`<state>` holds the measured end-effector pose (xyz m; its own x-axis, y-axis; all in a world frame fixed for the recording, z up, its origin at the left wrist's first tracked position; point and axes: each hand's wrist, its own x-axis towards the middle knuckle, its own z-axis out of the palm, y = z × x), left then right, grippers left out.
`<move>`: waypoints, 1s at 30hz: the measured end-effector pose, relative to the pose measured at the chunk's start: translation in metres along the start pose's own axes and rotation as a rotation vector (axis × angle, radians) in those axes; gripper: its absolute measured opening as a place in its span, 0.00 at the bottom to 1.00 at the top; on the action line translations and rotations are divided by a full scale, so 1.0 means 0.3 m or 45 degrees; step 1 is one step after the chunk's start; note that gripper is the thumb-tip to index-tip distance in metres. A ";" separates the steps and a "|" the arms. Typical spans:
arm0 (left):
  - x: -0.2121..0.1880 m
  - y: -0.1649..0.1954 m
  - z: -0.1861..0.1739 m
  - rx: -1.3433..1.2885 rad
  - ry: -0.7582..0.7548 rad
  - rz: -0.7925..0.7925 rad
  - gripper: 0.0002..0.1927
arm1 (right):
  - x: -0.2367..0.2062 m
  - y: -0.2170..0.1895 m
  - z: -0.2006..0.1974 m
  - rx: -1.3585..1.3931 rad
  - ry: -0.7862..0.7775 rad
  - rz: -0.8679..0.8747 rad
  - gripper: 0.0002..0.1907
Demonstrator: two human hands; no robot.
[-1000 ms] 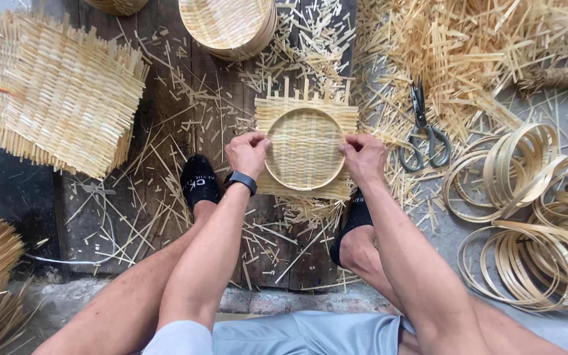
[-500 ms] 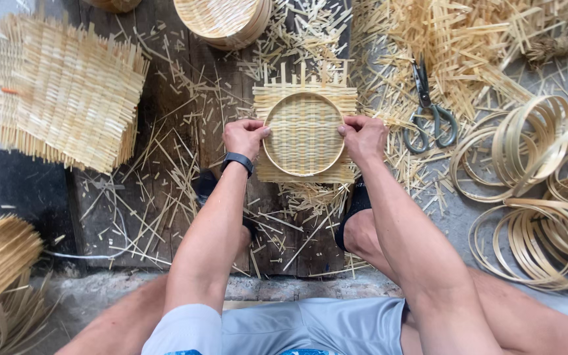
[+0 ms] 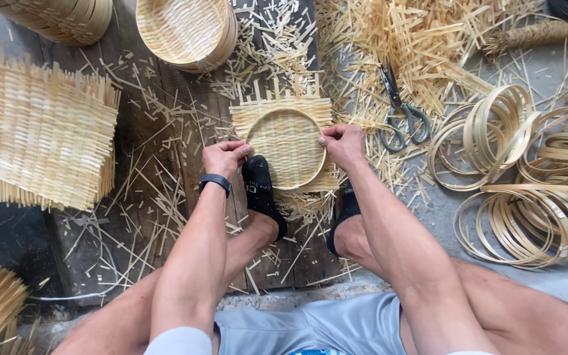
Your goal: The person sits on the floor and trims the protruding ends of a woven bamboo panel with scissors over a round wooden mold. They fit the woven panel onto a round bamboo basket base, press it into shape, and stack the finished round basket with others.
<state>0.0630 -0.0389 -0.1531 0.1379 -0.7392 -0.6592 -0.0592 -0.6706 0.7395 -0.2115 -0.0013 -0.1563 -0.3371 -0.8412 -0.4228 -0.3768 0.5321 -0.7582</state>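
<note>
I find the woven bamboo mat with a round hoop [image 3: 286,148] pressed into it just above frame centre, lying flat on the dark wooden boards [image 3: 165,118]. The mat is roughly square, so it has no marked long axis; loose strip ends stick out past its upper edge.

My left hand [image 3: 223,158] is closed on the hoop's left rim, fingertips curled against it. My right hand [image 3: 343,143] is pinched shut on the right rim, thumb and fingers together. The piece lies directly between the two hands, each equally close and both touching. My two feet in black socks [image 3: 261,190] sit just below, the left one touching the lower edge of the mat.

Room to the left of the work is open boards littered with offcuts. To the right, scissors [image 3: 399,112] lie near the right hand, blades pointing up-frame. Farther right sits a heap of bamboo hoops [image 3: 527,177], well apart. At upper centre stands a stack of finished round trays [image 3: 185,29]; at the left edge, a pile of untrimmed woven mats [image 3: 41,138]. A heap of cut strips [image 3: 422,39] fills the upper right.
</note>
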 end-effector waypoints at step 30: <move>0.218 0.049 0.204 0.713 -0.247 1.023 0.09 | -0.171 0.026 0.297 -1.331 -0.158 -1.407 0.53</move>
<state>0.0108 -0.1010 -0.1938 -0.3085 -0.9504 -0.0389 -0.5289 0.1374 0.8375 -0.1202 0.0374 -0.1849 0.5650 -0.8247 0.0246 -0.8229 -0.5655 -0.0554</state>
